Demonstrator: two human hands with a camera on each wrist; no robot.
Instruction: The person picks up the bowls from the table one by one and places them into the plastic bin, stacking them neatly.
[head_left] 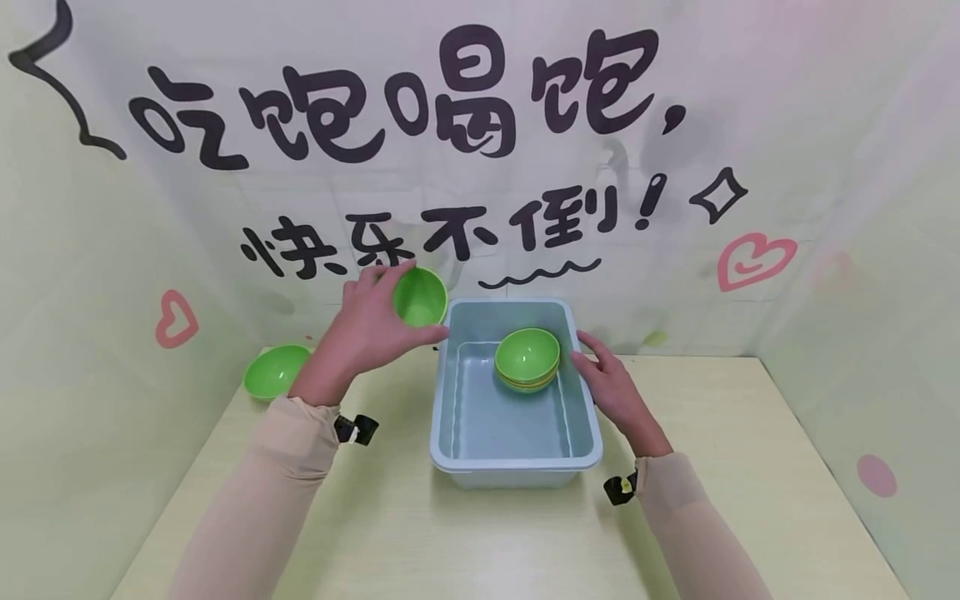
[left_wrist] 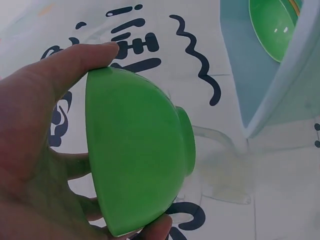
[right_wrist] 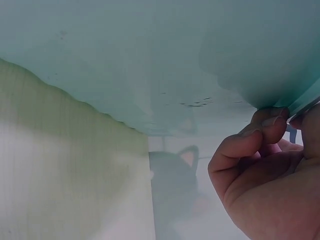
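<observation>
- Holding a green bowl (head_left: 422,298) in our left hand (head_left: 373,323), up just L of the back-left corner of the blue-grey tub (head_left: 517,463); it's tipped on its side, open side twd our palm, base pointing away
- L grip: thumb + fingers pinching the bowl across its rim
- R grip: our right hand (head_left: 611,382) has fingers curled at the tub's R rim, twd the back, pinching it
- Inside the tub, twd back R, we've got a stack of bowls (head_left: 527,357), green on top w/ yellow + green edges below; can't tell exact no.
- Another green bowl (head_left: 272,372) sits at the back L of the pale table (head_left: 510,542), partly hidden by our L wrist
- Tub stands on the table, approx centre
- Behind: backdrop (head_left: 825,167) w/ black Chinese characters (head_left: 225,160) & pink hearts
- Our sleeves (head_left: 240,500) are beige, w/ small black gadgets (head_left: 365,430) at the cuffs
</observation>
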